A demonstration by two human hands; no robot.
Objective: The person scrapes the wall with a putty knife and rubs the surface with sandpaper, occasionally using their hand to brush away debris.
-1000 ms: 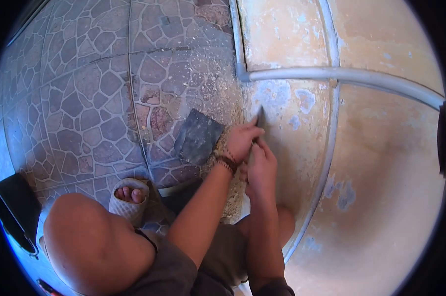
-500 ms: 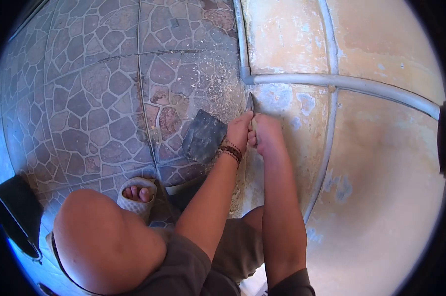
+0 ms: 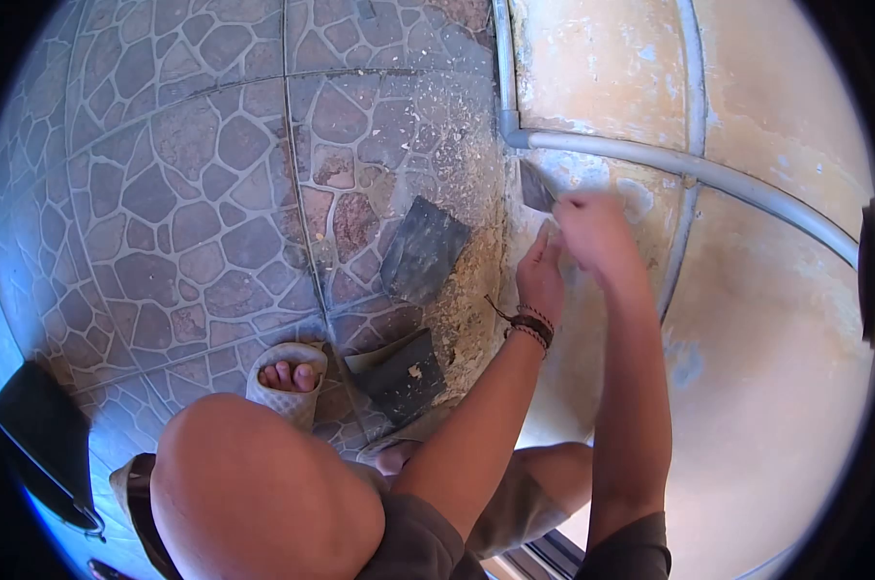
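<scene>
My right hand (image 3: 592, 230) is wrapped round a scraper (image 3: 537, 188), its flat, pointed metal blade lying close over the wall below the pipe. The handle is mostly hidden in that hand, which is blurred by motion. Just below it is my left hand (image 3: 541, 278), fingers stretched up toward the right hand's fingers, with cords round the wrist. The wall (image 3: 747, 329) has patchy, peeling paint, with a pale bare patch (image 3: 578, 172) beside the blade.
A grey pipe (image 3: 631, 155) runs along the wall and bends at a corner. Two dark flat pieces (image 3: 425, 251) (image 3: 397, 379) lie on the stone-patterned floor (image 3: 196, 193) amid chips and dust. My sandalled foot (image 3: 291, 379) stands nearby; a dark dustpan-like object (image 3: 39, 435) is at left.
The view has shifted, so the floor and wall sit differently. The scraper has turned from edge-on to showing its broad blade. My left hand has loosened from it and dropped slightly below my right.
</scene>
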